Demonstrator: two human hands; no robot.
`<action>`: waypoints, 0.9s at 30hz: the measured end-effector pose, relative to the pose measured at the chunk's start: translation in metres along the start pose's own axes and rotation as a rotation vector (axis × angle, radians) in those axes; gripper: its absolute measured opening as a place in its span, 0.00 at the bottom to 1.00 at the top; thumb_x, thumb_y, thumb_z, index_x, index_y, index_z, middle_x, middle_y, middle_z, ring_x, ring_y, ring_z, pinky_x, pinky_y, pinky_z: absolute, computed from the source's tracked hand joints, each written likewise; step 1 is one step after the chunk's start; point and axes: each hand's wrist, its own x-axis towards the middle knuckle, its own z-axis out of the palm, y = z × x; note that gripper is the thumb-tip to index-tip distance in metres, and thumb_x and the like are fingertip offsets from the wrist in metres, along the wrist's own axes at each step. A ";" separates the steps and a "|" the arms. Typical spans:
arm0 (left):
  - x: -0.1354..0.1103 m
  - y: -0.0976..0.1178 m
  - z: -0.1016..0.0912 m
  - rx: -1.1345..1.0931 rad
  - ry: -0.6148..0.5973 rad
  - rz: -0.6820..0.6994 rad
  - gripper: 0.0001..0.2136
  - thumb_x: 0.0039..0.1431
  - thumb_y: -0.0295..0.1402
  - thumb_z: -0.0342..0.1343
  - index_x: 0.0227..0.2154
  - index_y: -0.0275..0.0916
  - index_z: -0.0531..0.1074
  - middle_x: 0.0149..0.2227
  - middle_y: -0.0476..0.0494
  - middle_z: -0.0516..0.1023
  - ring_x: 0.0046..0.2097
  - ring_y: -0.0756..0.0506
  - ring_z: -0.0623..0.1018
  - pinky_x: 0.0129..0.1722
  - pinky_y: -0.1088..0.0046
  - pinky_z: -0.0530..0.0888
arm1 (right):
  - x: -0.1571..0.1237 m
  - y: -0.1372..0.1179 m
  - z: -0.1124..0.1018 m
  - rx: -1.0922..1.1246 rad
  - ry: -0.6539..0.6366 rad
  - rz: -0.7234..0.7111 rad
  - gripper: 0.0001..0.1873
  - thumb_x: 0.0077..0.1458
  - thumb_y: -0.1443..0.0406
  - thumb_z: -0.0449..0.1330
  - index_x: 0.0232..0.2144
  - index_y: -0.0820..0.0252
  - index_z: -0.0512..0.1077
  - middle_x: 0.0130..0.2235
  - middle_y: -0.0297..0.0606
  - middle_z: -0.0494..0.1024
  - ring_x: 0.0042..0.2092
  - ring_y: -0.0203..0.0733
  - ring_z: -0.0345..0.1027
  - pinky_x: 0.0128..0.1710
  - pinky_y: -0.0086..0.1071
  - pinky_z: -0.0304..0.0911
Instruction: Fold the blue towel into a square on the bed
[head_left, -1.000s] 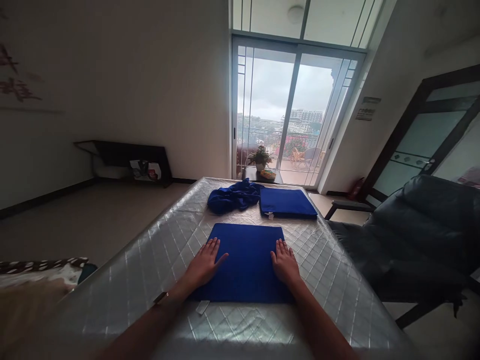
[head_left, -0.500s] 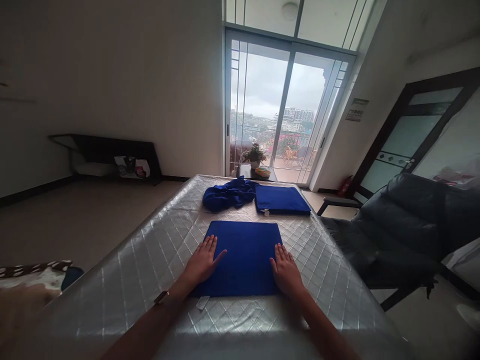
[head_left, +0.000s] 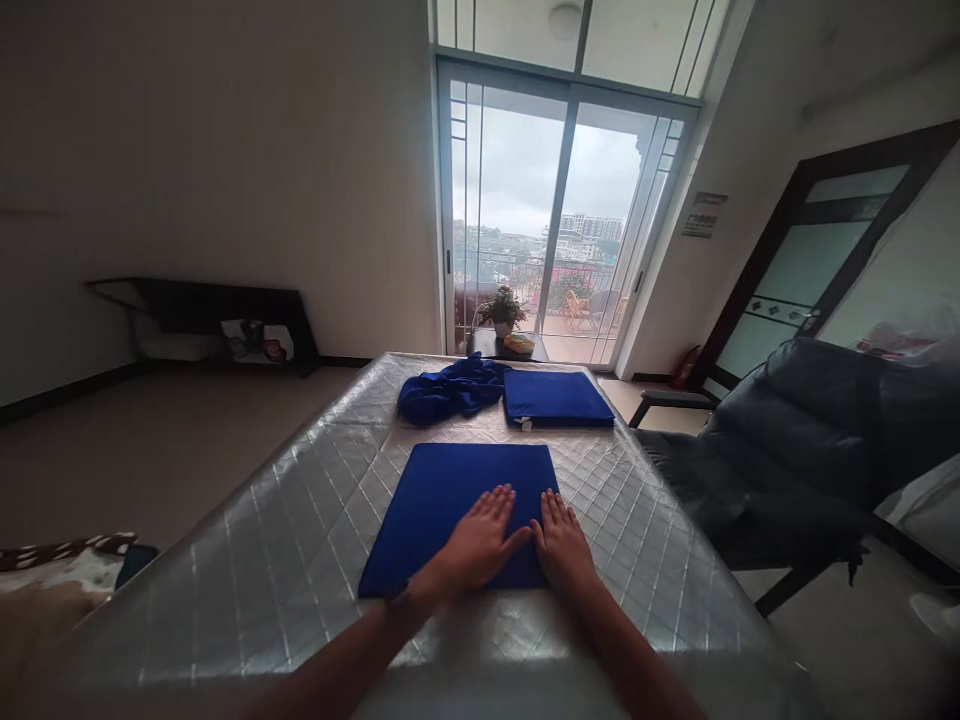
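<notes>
A flat, folded blue cloth [head_left: 442, 500] lies on the silver quilted table cover [head_left: 300, 530] in front of me. My left hand [head_left: 484, 535] rests palm down on the right half of the cloth, fingers stretched out. Beside it, my right hand [head_left: 562, 545] lies flat over the cloth's right edge, its thumb close to the left thumb. Farther back sits a stack of folded blue cloth [head_left: 559, 397] with a small white label at its front edge. Left of the stack is a crumpled heap of blue cloth [head_left: 450, 390].
A dark padded chair [head_left: 780, 450] stands along the table's right side. Past the far end, a potted plant [head_left: 504, 308] sits on a small dark table before the glass sliding door [head_left: 510, 180]. A black bench [head_left: 225, 310] lies by the left wall.
My left hand has moved right, from the cloth's left edge to near my right hand. The right hand stays at the right edge. The view has shifted slightly.
</notes>
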 end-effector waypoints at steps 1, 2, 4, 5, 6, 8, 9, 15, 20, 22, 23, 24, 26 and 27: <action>0.008 0.013 0.007 -0.022 0.015 0.063 0.36 0.66 0.54 0.31 0.67 0.33 0.50 0.69 0.36 0.49 0.70 0.43 0.48 0.69 0.60 0.49 | 0.000 0.001 0.001 -0.014 -0.004 -0.012 0.32 0.67 0.58 0.37 0.68 0.68 0.46 0.70 0.41 0.43 0.70 0.42 0.32 0.67 0.39 0.32; 0.015 0.024 0.013 -0.038 0.024 0.105 0.35 0.66 0.54 0.30 0.67 0.33 0.49 0.69 0.36 0.49 0.70 0.44 0.47 0.69 0.60 0.49 | 0.001 0.002 0.002 -0.026 -0.007 -0.029 0.31 0.67 0.59 0.36 0.68 0.66 0.46 0.70 0.40 0.42 0.70 0.41 0.31 0.67 0.39 0.32; 0.025 0.033 0.022 -0.054 0.023 0.121 0.35 0.66 0.53 0.29 0.67 0.32 0.50 0.69 0.35 0.50 0.70 0.43 0.48 0.69 0.60 0.49 | 0.001 0.003 0.003 -0.040 -0.012 -0.044 0.30 0.67 0.60 0.36 0.68 0.65 0.47 0.70 0.38 0.41 0.70 0.41 0.30 0.68 0.39 0.31; 0.028 0.033 0.025 -0.053 0.020 0.107 0.36 0.66 0.53 0.29 0.67 0.32 0.50 0.69 0.35 0.50 0.70 0.43 0.48 0.69 0.59 0.49 | 0.002 0.003 0.003 -0.041 -0.016 -0.041 0.30 0.67 0.60 0.36 0.68 0.65 0.46 0.70 0.39 0.41 0.70 0.41 0.30 0.68 0.38 0.31; 0.028 0.029 0.026 -0.048 0.019 0.088 0.36 0.66 0.53 0.28 0.67 0.31 0.51 0.69 0.34 0.50 0.70 0.42 0.49 0.69 0.58 0.49 | 0.002 0.003 0.003 -0.037 -0.022 -0.033 0.31 0.67 0.61 0.36 0.68 0.66 0.46 0.70 0.39 0.41 0.70 0.41 0.30 0.68 0.38 0.31; 0.024 0.015 0.026 -0.025 0.026 0.048 0.35 0.66 0.53 0.29 0.67 0.32 0.51 0.69 0.34 0.51 0.70 0.42 0.49 0.69 0.58 0.50 | 0.002 0.002 0.001 -0.021 -0.028 -0.010 0.31 0.66 0.60 0.37 0.68 0.68 0.46 0.70 0.41 0.42 0.70 0.41 0.32 0.67 0.38 0.32; 0.019 0.005 0.025 -0.012 0.033 0.031 0.35 0.67 0.53 0.29 0.67 0.33 0.51 0.69 0.34 0.51 0.70 0.42 0.50 0.69 0.57 0.50 | 0.002 0.001 -0.001 -0.010 -0.026 -0.005 0.32 0.66 0.60 0.37 0.68 0.68 0.46 0.70 0.41 0.43 0.70 0.41 0.33 0.67 0.38 0.32; -0.041 -0.067 0.004 0.099 0.021 -0.194 0.35 0.66 0.55 0.33 0.67 0.35 0.50 0.69 0.37 0.50 0.70 0.40 0.51 0.68 0.57 0.52 | -0.002 -0.004 -0.007 0.016 -0.014 0.009 0.32 0.66 0.58 0.37 0.68 0.68 0.46 0.70 0.40 0.44 0.70 0.41 0.34 0.68 0.38 0.32; -0.090 -0.103 -0.015 0.175 0.009 -0.359 0.37 0.66 0.56 0.32 0.67 0.32 0.47 0.70 0.37 0.46 0.70 0.41 0.49 0.67 0.59 0.49 | -0.002 -0.003 -0.006 -0.006 -0.013 -0.004 0.32 0.67 0.59 0.36 0.68 0.69 0.46 0.70 0.40 0.44 0.70 0.41 0.34 0.67 0.38 0.32; -0.098 -0.104 -0.019 0.168 -0.002 -0.367 0.38 0.65 0.56 0.32 0.67 0.31 0.46 0.70 0.36 0.45 0.70 0.41 0.48 0.68 0.60 0.49 | -0.001 -0.003 -0.007 -0.017 -0.014 -0.005 0.32 0.67 0.59 0.37 0.68 0.70 0.46 0.70 0.40 0.44 0.70 0.41 0.34 0.67 0.39 0.32; -0.099 -0.103 -0.020 0.166 -0.009 -0.370 0.38 0.65 0.57 0.31 0.67 0.30 0.46 0.70 0.36 0.44 0.70 0.41 0.47 0.68 0.60 0.48 | -0.001 -0.004 -0.008 -0.022 -0.011 -0.005 0.32 0.67 0.59 0.37 0.67 0.70 0.46 0.70 0.41 0.45 0.70 0.42 0.34 0.68 0.39 0.32; -0.099 -0.101 -0.021 0.165 -0.014 -0.374 0.39 0.65 0.57 0.31 0.67 0.29 0.46 0.70 0.35 0.44 0.70 0.41 0.47 0.68 0.60 0.48 | -0.002 -0.004 -0.009 -0.028 -0.004 -0.006 0.31 0.67 0.59 0.37 0.67 0.70 0.47 0.70 0.41 0.45 0.70 0.42 0.34 0.68 0.40 0.32; -0.098 -0.097 -0.021 0.167 -0.015 -0.381 0.39 0.65 0.57 0.32 0.67 0.29 0.46 0.70 0.35 0.44 0.70 0.41 0.46 0.68 0.60 0.47 | -0.007 -0.004 -0.012 -0.036 0.010 -0.013 0.31 0.67 0.59 0.37 0.67 0.69 0.47 0.70 0.41 0.45 0.70 0.42 0.33 0.68 0.40 0.31; -0.097 -0.097 -0.021 0.167 -0.014 -0.383 0.39 0.65 0.57 0.32 0.67 0.29 0.47 0.70 0.35 0.44 0.70 0.41 0.46 0.68 0.60 0.47 | -0.011 -0.005 -0.014 -0.035 0.014 -0.015 0.31 0.67 0.59 0.37 0.67 0.69 0.47 0.69 0.41 0.45 0.70 0.42 0.32 0.68 0.41 0.31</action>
